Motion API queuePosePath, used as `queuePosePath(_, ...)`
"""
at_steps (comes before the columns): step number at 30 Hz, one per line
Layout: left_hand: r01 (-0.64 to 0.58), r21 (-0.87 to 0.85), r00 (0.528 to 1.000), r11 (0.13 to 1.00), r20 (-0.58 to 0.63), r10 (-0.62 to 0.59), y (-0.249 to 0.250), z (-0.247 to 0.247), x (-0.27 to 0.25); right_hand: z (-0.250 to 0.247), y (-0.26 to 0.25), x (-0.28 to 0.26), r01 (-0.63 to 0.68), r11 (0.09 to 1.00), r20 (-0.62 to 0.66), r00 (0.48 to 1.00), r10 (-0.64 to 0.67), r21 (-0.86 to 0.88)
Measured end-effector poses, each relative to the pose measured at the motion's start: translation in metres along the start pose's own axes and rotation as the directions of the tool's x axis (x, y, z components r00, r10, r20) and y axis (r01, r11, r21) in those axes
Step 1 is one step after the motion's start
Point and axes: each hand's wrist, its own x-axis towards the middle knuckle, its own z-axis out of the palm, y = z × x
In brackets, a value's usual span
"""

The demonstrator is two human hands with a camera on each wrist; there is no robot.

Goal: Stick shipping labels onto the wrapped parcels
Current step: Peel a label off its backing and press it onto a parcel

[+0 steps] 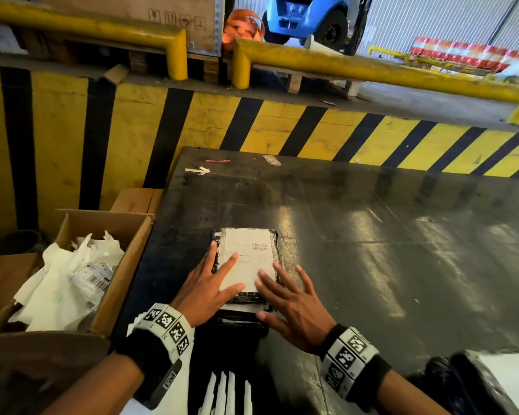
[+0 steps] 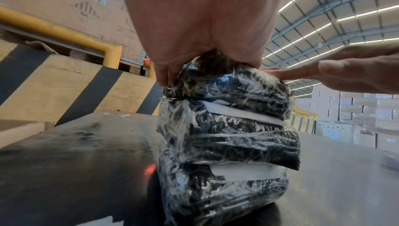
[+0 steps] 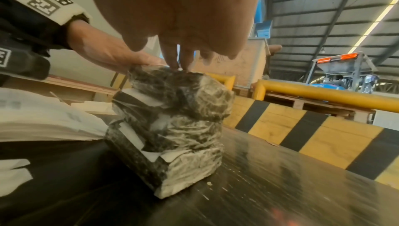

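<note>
A stack of black parcels (image 1: pixel 246 298) wrapped in clear film stands on the dark table (image 1: pixel 372 235). A white shipping label (image 1: pixel 247 257) lies on the top parcel. My left hand (image 1: pixel 210 283) lies flat on the label's near left part, fingers straight. My right hand (image 1: pixel 291 298) presses straight fingers on the label's near right corner. In the left wrist view the stack (image 2: pixel 226 135) shows three parcels with white label edges between them. The right wrist view shows the same stack (image 3: pixel 170 127) under both hands. Another labelled parcel (image 1: pixel 486 381) lies at the near right.
An open cardboard box (image 1: pixel 123 250) holding white backing paper and label scraps stands left of the table. A pile of white sheets (image 3: pixel 43 120) lies by the stack. A yellow-and-black striped barrier (image 1: pixel 252 127) and yellow rails (image 1: pixel 372 70) run behind. A blue forklift (image 1: pixel 312 19) stands far back.
</note>
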Motion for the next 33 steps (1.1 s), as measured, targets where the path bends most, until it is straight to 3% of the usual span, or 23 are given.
queuePosePath(7,-0.020,0.059,1.000,0.998,0.024,0.018,0.001,-0.003,-0.003,-0.004,0.017,-0.014,0.099,0.987,-0.010,0.995,-0.101,-0.124)
queuePosePath(10,-0.027,0.257,0.999,0.966,-0.017,0.033,0.003,-0.005,-0.002,-0.013,0.032,-0.009,-0.020,0.997,-0.094,0.995,0.026,0.069)
queuePosePath(12,-0.101,0.420,0.989,0.902,-0.054,0.136,0.013,-0.008,-0.005,-0.017,0.034,0.009,-0.120,0.974,-0.134,0.980,0.147,0.191)
queuePosePath(14,-0.196,0.507,0.973,0.839,-0.005,0.231,0.024,-0.005,-0.010,-0.017,0.028,0.032,-0.184,0.954,-0.088,0.974,0.210,0.238)
queuePosePath(16,-0.268,0.543,0.950,0.796,0.011,0.313,0.027,0.002,-0.017,-0.010,0.018,0.052,-0.250,0.927,0.039,0.968,0.249,0.281)
queuePosePath(18,-0.266,0.574,0.941,0.774,-0.020,0.338,0.017,0.001,-0.028,0.001,0.013,0.062,-0.303,0.907,0.111,0.953,0.283,0.294)
queuePosePath(21,-0.234,0.639,0.945,0.733,-0.027,0.325,-0.005,-0.006,-0.047,0.015,0.015,0.063,-0.330,0.893,0.079,0.943,0.322,0.305)
queuePosePath(25,-0.239,0.565,0.944,0.789,-0.057,0.326,-0.019,-0.018,-0.061,0.016,0.016,0.062,-0.323,0.893,0.085,0.946,0.312,0.313)
queuePosePath(29,-0.264,0.416,0.934,0.870,-0.114,0.339,-0.004,-0.032,-0.044,0.012,0.013,0.062,-0.316,0.883,0.083,0.948,0.307,0.347)
queuePosePath(33,-0.314,0.416,0.944,0.854,0.043,0.326,0.034,-0.029,-0.007,0.014,0.011,0.061,-0.310,0.873,0.053,0.948,0.314,0.377)
